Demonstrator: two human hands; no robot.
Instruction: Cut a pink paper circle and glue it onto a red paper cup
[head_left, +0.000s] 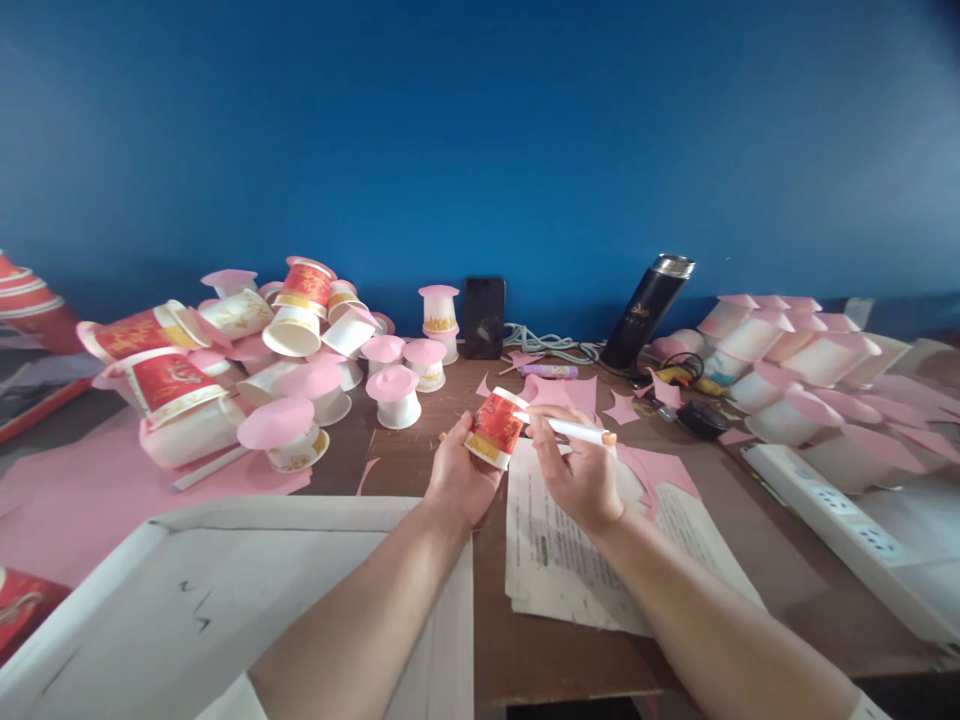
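Note:
A red and gold paper cup (495,427) lies tilted in my left hand (463,472), with the fingers wrapped round its side. A small orange tip pokes out by that hand's fingers; what it belongs to is hidden. In my right hand (581,475) is a white marker (574,430) with an orange end, its other end at the cup's pale rim. Below my right hand lie printed sheets (555,540), partly covered by cut pink paper (664,468).
Paper cups topped with pink discs (394,395) pile up at left; more cups (795,415) stand at right. A phone (484,318), a leaning black flask (646,315), a purple glue stick (550,371), a power strip (847,520) and a white box lid (247,580) surround my hands.

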